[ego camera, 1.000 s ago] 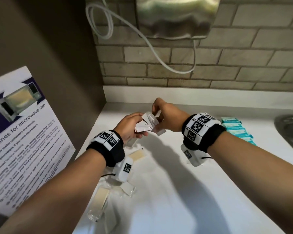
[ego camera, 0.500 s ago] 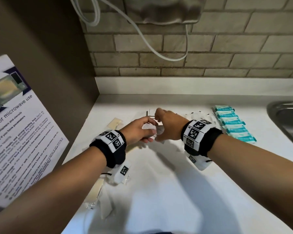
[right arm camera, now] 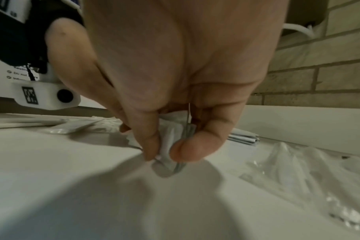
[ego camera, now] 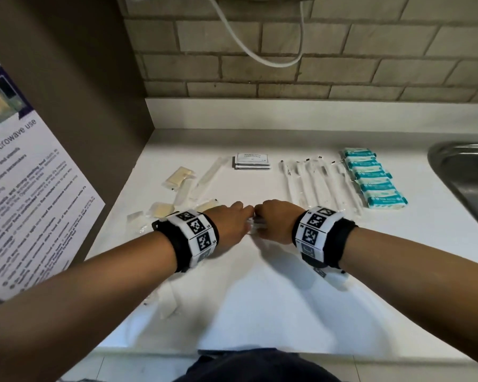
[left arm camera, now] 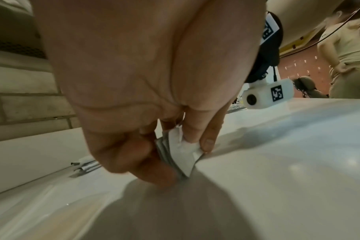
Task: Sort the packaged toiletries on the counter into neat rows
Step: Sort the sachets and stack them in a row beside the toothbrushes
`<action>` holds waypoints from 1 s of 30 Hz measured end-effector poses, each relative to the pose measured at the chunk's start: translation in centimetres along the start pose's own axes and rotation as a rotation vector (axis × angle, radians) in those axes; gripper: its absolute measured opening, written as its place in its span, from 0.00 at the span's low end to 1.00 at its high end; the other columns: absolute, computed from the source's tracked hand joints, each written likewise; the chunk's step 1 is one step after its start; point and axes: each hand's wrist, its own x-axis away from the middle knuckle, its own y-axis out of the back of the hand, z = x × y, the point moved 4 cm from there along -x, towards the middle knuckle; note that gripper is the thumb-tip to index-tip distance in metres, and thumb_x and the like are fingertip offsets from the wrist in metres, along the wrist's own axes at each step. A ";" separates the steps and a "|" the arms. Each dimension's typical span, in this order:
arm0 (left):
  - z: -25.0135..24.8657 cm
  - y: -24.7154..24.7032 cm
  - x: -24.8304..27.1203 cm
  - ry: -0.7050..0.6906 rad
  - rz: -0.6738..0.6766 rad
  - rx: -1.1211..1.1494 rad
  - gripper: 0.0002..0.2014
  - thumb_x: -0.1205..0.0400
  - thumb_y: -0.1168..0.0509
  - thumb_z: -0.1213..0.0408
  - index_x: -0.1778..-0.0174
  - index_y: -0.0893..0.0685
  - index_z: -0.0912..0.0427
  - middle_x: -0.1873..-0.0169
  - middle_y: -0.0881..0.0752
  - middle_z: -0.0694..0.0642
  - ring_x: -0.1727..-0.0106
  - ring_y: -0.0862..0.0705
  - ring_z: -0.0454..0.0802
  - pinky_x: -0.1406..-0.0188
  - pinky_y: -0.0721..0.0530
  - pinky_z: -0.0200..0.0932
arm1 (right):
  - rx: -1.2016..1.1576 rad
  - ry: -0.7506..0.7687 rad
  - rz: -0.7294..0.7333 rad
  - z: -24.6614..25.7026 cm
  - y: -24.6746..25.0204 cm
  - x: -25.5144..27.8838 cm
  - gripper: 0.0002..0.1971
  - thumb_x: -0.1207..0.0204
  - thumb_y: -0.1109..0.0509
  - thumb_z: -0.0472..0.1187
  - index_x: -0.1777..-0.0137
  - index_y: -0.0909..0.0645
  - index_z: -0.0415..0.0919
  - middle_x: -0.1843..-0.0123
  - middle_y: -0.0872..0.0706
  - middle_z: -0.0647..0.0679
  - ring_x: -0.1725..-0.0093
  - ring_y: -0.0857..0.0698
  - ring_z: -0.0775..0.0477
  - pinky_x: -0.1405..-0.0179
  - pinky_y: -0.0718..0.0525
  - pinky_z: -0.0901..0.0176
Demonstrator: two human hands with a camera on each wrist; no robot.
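On the near middle of the counter, left hand and right hand pinch opposite ends of a small sachet stack, its length running left-right, directly nearer than the far sachet pile.

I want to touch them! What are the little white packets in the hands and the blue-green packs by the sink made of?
White packets: thin paper or foil, matte, bending and creasing in both hands.
Blue-green packs: probably glossy plastic wrap, printed, puffy.

white sachets, bunched upright, touching counter
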 end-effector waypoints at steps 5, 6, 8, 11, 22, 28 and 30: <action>-0.6 -0.5 -0.6 0.013 0.011 0.149 0.16 0.13 0.45 0.63 0.31 0.29 0.65 0.35 0.25 0.64 0.41 0.19 0.62 0.49 0.27 0.48 | -0.164 -0.036 -0.054 -0.3 -0.8 0.1 0.12 0.25 0.32 0.43 0.47 0.24 0.37 0.54 0.22 0.44 0.57 0.22 0.44 0.60 0.27 0.57; -0.5 -0.5 -0.6 0.012 0.016 0.147 0.16 0.14 0.44 0.63 0.31 0.29 0.65 0.36 0.26 0.63 0.43 0.18 0.62 0.50 0.27 0.47 | -0.179 -0.040 -0.054 -0.5 -0.8 0.2 0.12 0.26 0.31 0.43 0.47 0.25 0.38 0.55 0.24 0.46 0.58 0.23 0.45 0.60 0.27 0.57; -0.4 -0.7 -0.7 0.015 0.017 0.164 0.16 0.13 0.42 0.61 0.31 0.29 0.64 0.38 0.26 0.62 0.43 0.19 0.62 0.46 0.25 0.49 | -0.186 -0.034 -0.040 -0.8 -0.7 0.4 0.11 0.28 0.30 0.43 0.50 0.25 0.40 0.57 0.27 0.48 0.58 0.23 0.45 0.60 0.26 0.57; 0.1 -0.9 -0.7 0.013 0.015 0.226 0.17 0.13 0.41 0.60 0.30 0.25 0.61 0.39 0.26 0.61 0.40 0.20 0.61 0.39 0.24 0.49 | -0.196 -0.023 -0.061 -1.5 -0.4 0.7 0.04 0.24 0.34 0.42 0.54 0.23 0.42 0.57 0.26 0.47 0.60 0.22 0.45 0.60 0.23 0.57; 1.6 -0.6 0.1 0.023 -0.087 0.422 0.13 0.17 0.35 0.60 0.38 0.12 0.58 0.47 0.19 0.56 0.48 0.16 0.56 0.42 0.18 0.50 | -0.266 0.033 -0.114 -2.3 0.2 1.2 0.11 0.28 0.26 0.42 0.46 0.11 0.45 0.52 0.11 0.46 0.56 0.18 0.48 0.57 0.21 0.59; 1.6 -0.5 0.2 0.018 -0.102 0.551 0.09 0.17 0.34 0.64 0.47 0.11 0.62 0.57 0.13 0.62 0.64 0.13 0.56 0.62 0.15 0.43 | -0.325 0.015 -0.107 -2.7 0.4 1.3 0.10 0.29 0.23 0.41 0.48 0.13 0.43 0.52 0.10 0.46 0.52 0.15 0.45 0.51 0.16 0.53; 2.3 0.6 -0.4 0.057 -0.159 0.683 0.07 0.19 0.31 0.65 0.46 0.13 0.59 0.60 0.15 0.55 0.65 0.16 0.53 0.62 0.15 0.44 | -0.367 -0.005 -0.124 -3.3 1.4 0.5 0.11 0.29 0.22 0.41 0.47 0.13 0.44 0.53 0.10 0.47 0.55 0.16 0.47 0.54 0.18 0.57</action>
